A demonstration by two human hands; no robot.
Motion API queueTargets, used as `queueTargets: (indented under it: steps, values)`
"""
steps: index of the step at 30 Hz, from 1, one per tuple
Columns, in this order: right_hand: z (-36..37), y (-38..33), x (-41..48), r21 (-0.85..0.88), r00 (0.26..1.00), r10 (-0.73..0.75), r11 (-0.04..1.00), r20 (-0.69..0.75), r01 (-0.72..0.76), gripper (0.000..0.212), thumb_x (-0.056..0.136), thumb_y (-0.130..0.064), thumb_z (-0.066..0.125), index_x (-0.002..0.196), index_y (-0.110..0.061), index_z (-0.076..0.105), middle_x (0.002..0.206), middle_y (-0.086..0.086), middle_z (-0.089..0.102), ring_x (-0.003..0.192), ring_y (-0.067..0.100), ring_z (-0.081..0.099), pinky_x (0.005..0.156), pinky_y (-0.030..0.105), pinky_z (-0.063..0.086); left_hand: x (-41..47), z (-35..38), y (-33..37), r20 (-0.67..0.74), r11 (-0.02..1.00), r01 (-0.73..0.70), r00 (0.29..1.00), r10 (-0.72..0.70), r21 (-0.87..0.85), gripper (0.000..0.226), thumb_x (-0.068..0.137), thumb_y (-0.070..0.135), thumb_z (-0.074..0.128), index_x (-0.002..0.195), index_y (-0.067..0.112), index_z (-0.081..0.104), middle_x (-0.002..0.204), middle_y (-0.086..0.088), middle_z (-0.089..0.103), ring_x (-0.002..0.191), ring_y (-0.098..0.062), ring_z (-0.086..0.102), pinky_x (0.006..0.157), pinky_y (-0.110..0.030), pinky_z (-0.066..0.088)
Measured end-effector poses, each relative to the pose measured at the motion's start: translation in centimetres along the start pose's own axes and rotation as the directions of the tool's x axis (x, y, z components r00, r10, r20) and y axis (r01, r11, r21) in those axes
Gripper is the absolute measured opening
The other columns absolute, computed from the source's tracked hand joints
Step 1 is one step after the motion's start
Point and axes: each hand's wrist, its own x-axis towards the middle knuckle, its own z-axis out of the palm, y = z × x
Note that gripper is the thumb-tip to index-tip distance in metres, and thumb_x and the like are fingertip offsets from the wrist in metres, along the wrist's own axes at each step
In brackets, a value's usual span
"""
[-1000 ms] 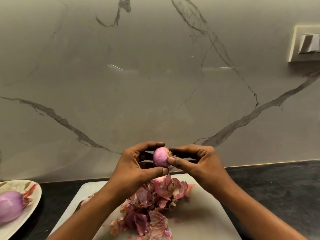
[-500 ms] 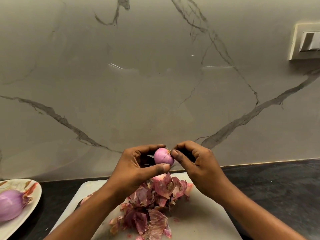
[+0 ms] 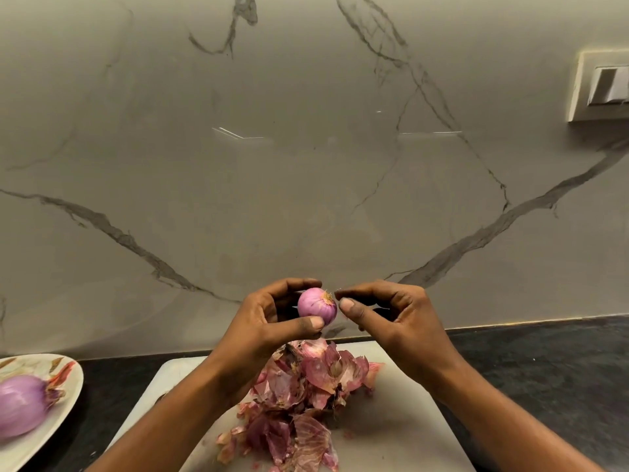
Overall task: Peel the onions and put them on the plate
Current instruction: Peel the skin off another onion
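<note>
Peel removal is looking nearly finished on the small round pink-purple onion. The left hand is gripping it between thumb and curled fingers, in the air above the far edge of the white rectangular cutting board. The onion's axis is tilting up and to the right, so its dry root tuft is facing the right hand. That hand is hovering just beside the tuft with thumb and forefinger drawn close. Whether they are pinching a scrap of skin cannot be told at this resolution.

Loose papery pink onion skins are lying heaped on the board. The patterned white plate is sitting well to the left on the dark stone desk, carrying one larger peeled purple onion. The left hand is therefore the nearer one for placing.
</note>
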Motion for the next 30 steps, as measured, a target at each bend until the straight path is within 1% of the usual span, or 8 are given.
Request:
queueTargets:
  steps: [2,5,9,12,18,23,27,30]
  values:
    - [0.12,-0.01,-0.09,-0.012,0.999,0.011,1.0,0.038,-0.01,0.024,0.091,-0.029,0.078,0.114,-0.023,0.081,0.105,-0.012,0.081,0.102,0.008,0.075,0.082,0.027,0.063,-0.03,-0.1,0.0,-0.003,1.0,-0.007,1.0,0.007,0.029,0.055,0.074,0.01,0.087,0.127,0.023,0.074,0.123,-0.008,0.076,0.116,-0.026,0.072,0.096,-0.039,0.061]
    - [0.2,0.06,-0.2,-0.021,0.997,0.019,1.0,0.075,-0.017,0.023,0.092,-0.025,0.079,0.114,-0.019,0.081,0.104,-0.009,0.081,0.1,0.01,0.077,0.085,0.03,0.064,-0.13,-0.1,-0.04,-0.012,0.994,-0.022,1.0,0.023,0.106,0.057,0.077,-0.002,0.088,0.126,0.024,0.075,0.122,-0.006,0.076,0.114,-0.027,0.073,0.088,-0.032,0.061]
    - [0.04,0.13,-0.08,-0.026,0.998,0.031,0.999,0.059,-0.03,0.022,0.088,-0.029,0.082,0.105,-0.015,0.083,0.093,-0.002,0.082,0.088,0.018,0.079,0.076,0.039,0.067,-0.34,0.3,-0.16,-0.011,0.978,-0.02,1.0,0.023,0.207,0.059,0.077,-0.008,0.087,0.125,0.024,0.076,0.118,-0.004,0.078,0.109,-0.027,0.076,0.091,-0.037,0.063]
    - [0.04,0.32,-0.02,-0.024,0.998,0.037,0.999,0.059,-0.036,0.014,0.088,-0.02,0.084,0.102,-0.014,0.084,0.091,0.0,0.082,0.086,0.02,0.08,0.077,0.044,0.067,-0.43,0.36,-0.06,-0.014,0.974,-0.028,0.999,0.032,0.223,0.06,0.075,-0.007,0.089,0.125,0.025,0.076,0.117,-0.002,0.079,0.109,-0.026,0.076,0.092,-0.038,0.063]
    - [0.25,0.07,-0.35,-0.088,0.999,-0.042,0.995,0.028,0.044,0.012,0.089,-0.007,0.08,0.093,-0.018,0.085,0.083,-0.005,0.081,0.076,0.015,0.079,0.07,0.029,0.065,-0.52,0.48,0.04,-0.014,0.976,-0.017,1.0,0.02,0.216,0.06,0.074,-0.004,0.089,0.126,0.021,0.075,0.117,-0.001,0.079,0.109,-0.025,0.076,0.093,-0.038,0.063]
    - [0.17,-0.07,-0.26,-0.082,0.999,-0.05,0.995,0.012,0.05,0.013,0.091,-0.009,0.078,0.094,-0.02,0.084,0.085,-0.004,0.081,0.079,0.017,0.079,0.072,0.037,0.067,-0.49,0.39,0.25,-0.001,0.985,-0.017,1.0,0.017,0.173,0.059,0.075,-0.004,0.087,0.128,0.019,0.074,0.118,-0.004,0.079,0.11,-0.025,0.076,0.088,-0.031,0.062]
    - [0.13,-0.53,-0.57,-0.073,0.994,-0.071,0.994,0.082,0.077,0.014,0.089,-0.015,0.082,0.1,-0.023,0.083,0.091,-0.009,0.082,0.085,0.011,0.079,0.076,0.028,0.065,-0.55,0.32,0.52,-0.004,0.987,0.001,1.0,0.0,0.162,0.058,0.075,0.002,0.086,0.129,0.019,0.073,0.117,-0.003,0.08,0.11,-0.023,0.076,0.083,-0.026,0.061]
    - [0.15,-0.44,-0.64,-0.15,0.991,-0.12,0.98,0.06,0.128,0.013,0.088,-0.012,0.082,0.1,-0.019,0.084,0.088,-0.011,0.082,0.081,0.007,0.079,0.073,0.025,0.064,-0.61,0.36,0.64,0.018,0.99,0.014,1.0,-0.016,0.139,0.06,0.073,0.006,0.087,0.13,0.018,0.072,0.118,-0.004,0.079,0.112,-0.023,0.075,0.088,-0.028,0.061]
